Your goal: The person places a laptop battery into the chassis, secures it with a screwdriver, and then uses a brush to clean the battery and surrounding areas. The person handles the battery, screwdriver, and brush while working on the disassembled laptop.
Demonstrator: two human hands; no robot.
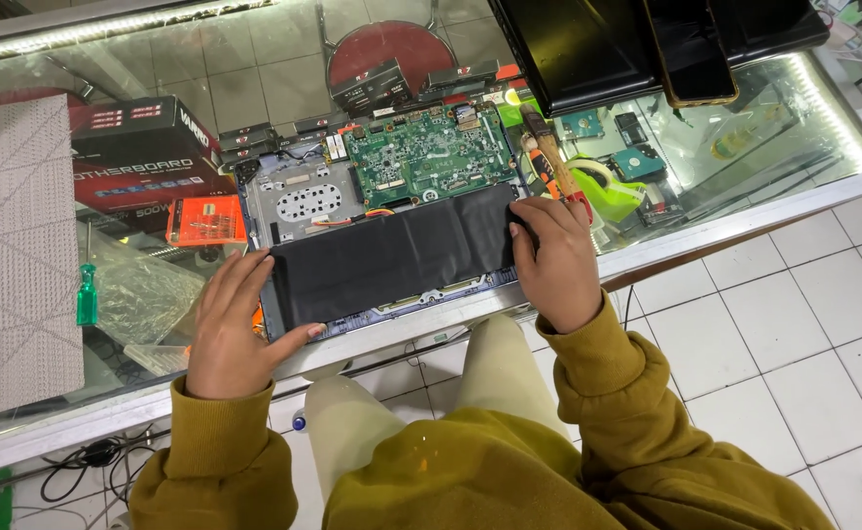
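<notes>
We view glass counter point(745, 211) bearing opened laptop point(284, 201), base cover off, green board point(426, 152) exposed at far side. Long black battery point(391, 257) spans near edge of chassis. Our left hand point(230, 329) and right hand point(553, 260) press its two ends, fingers flat, unclenched, steadying pack evenly. Green screwdriver point(86, 294) lies left, within reach.

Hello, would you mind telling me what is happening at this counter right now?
A person in a mustard sweatshirt has an opened laptop lying on a glass counter. The left hand and right hand each press on one end of the long black battery, which lies across the laptop's near half. The green circuit board sits exposed behind it. A green screwdriver lies off to the left.
</notes>
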